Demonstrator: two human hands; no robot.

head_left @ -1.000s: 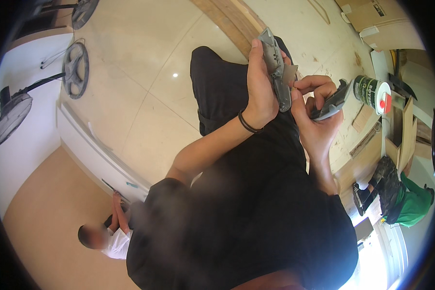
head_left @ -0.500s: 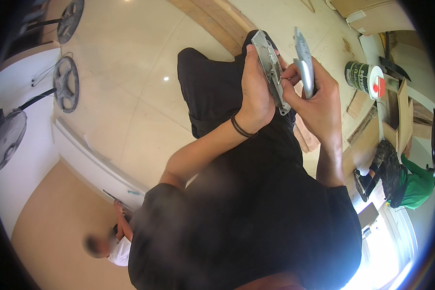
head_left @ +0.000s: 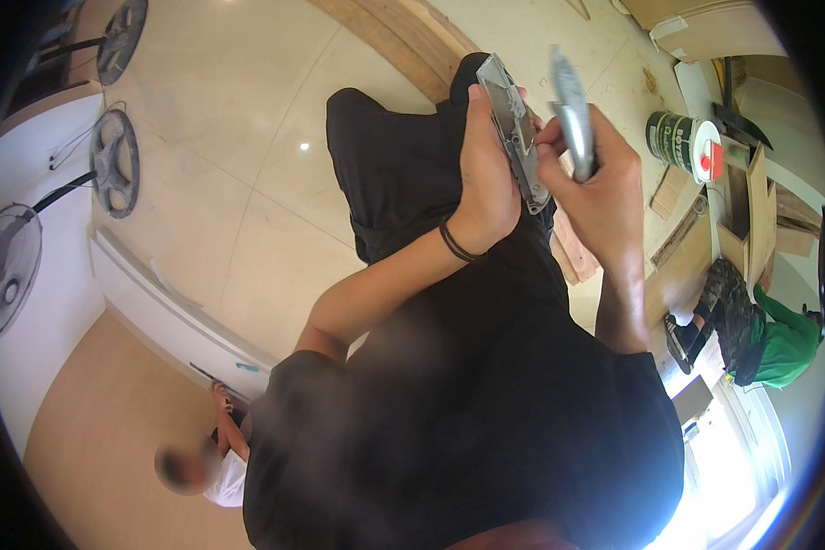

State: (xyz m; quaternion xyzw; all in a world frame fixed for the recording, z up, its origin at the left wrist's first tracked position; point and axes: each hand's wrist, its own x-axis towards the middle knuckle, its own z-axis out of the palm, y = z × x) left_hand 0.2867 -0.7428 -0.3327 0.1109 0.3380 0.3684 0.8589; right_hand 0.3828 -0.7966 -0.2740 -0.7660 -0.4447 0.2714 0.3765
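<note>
Left hand (head_left: 488, 188) grips the opened knife body (head_left: 515, 133) above the lap; right hand (head_left: 594, 188) clasps its cover (head_left: 573, 110), fingertips at the body; halves apart, not yet rejoined.

a grey opened knife shell (head_left: 515, 128) tilts upright, its other grey half (head_left: 574, 115) just beside.

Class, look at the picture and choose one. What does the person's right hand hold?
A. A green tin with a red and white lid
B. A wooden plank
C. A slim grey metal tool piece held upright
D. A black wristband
C: the right hand grips a slim grey metal tool piece upright, beside the flat grey metal part in the left hand.
</note>
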